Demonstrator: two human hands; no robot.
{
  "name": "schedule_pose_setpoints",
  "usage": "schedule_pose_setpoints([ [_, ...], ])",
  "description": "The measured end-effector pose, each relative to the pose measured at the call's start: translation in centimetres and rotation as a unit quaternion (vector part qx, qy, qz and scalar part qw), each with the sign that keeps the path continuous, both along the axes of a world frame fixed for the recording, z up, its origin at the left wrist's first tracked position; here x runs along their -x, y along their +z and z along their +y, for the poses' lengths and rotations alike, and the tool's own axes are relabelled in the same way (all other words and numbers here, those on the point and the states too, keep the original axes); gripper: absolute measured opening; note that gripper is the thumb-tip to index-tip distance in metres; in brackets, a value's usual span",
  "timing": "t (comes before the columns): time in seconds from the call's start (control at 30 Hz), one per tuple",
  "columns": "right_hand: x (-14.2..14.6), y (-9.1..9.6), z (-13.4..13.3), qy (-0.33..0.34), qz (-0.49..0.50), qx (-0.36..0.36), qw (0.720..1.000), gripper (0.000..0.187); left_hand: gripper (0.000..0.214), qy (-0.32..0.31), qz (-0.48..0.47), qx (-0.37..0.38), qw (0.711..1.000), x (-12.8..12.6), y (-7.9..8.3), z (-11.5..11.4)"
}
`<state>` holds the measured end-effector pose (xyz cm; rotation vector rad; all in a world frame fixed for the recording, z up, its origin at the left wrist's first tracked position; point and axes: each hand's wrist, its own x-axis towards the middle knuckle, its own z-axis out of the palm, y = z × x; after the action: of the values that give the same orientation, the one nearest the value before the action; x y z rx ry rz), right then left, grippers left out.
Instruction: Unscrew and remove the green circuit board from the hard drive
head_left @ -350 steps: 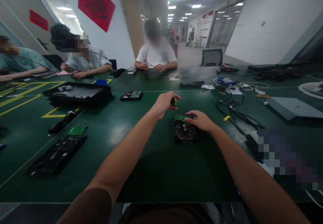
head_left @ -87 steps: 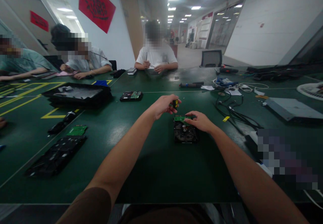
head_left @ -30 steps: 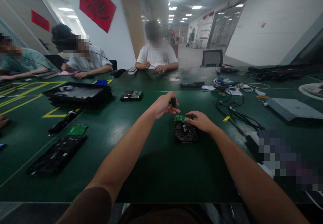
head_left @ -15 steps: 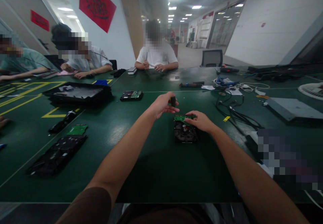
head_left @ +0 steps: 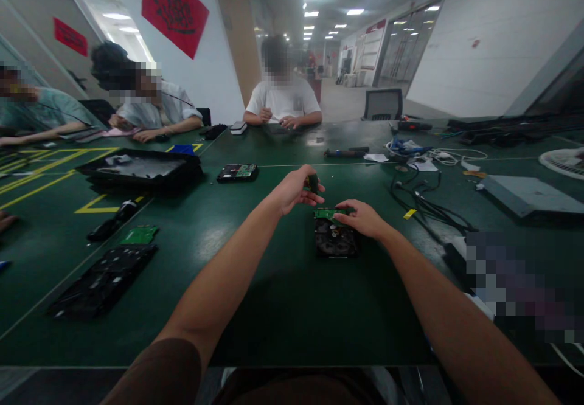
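A black hard drive (head_left: 335, 241) lies on the green table (head_left: 292, 308) in front of me, its green circuit board (head_left: 325, 213) at the far end. My left hand (head_left: 294, 189) is closed round the dark handle of a screwdriver (head_left: 312, 182), held upright just above the drive's far left corner. My right hand (head_left: 360, 218) rests on the drive's far right edge, fingers curled over the circuit board and pressing it.
Another hard drive (head_left: 237, 173) lies farther back. At left are a black tray (head_left: 139, 171), a loose green board (head_left: 140, 234) and a flat black panel (head_left: 103, 280). Cables (head_left: 420, 201) and a grey case (head_left: 529, 195) sit at right. Three people sit across the table.
My left hand has turned slightly on the screwdriver handle; its yellow mark no longer shows. The right hand and the drive have stayed put.
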<state>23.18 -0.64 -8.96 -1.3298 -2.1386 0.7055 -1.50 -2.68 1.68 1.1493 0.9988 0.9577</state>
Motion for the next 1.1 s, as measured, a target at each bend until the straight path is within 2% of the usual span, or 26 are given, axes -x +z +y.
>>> schedule_pose_setpoints([
  [0.2,0.03,-0.04,-0.01,0.002,0.014,-0.005,1.0,0.039,0.031,0.007,0.047,-0.034,0.998,-0.1,0.12,-0.18],
  [0.33,0.04,-0.04,0.03,0.003,0.016,-0.006,1.0,0.039,0.03,-0.01,0.026,-0.007,1.0,-0.14,0.14,-0.26],
  [0.43,0.01,-0.09,0.08,0.003,0.012,-0.003,1.0,0.039,0.027,0.005,0.003,0.005,1.0,-0.11,0.08,-0.22],
  [0.63,0.0,-0.21,0.12,-0.001,0.01,-0.006,1.0,0.038,0.03,0.021,0.031,-0.024,0.999,-0.14,0.05,-0.12],
  [0.73,0.04,-0.13,0.08,-0.003,0.009,-0.009,1.0,0.038,0.032,0.006,0.048,-0.041,0.998,-0.18,0.07,-0.14],
  [0.93,0.04,-0.12,0.11,0.0,0.001,-0.002,1.0,0.04,0.028,-0.053,0.016,-0.004,0.998,-0.29,0.0,-0.2],
  [1.1,-0.02,-0.31,0.22,0.0,0.001,-0.01,1.0,0.038,0.029,-0.043,0.012,-0.004,0.999,-0.05,-0.06,-0.11],
])
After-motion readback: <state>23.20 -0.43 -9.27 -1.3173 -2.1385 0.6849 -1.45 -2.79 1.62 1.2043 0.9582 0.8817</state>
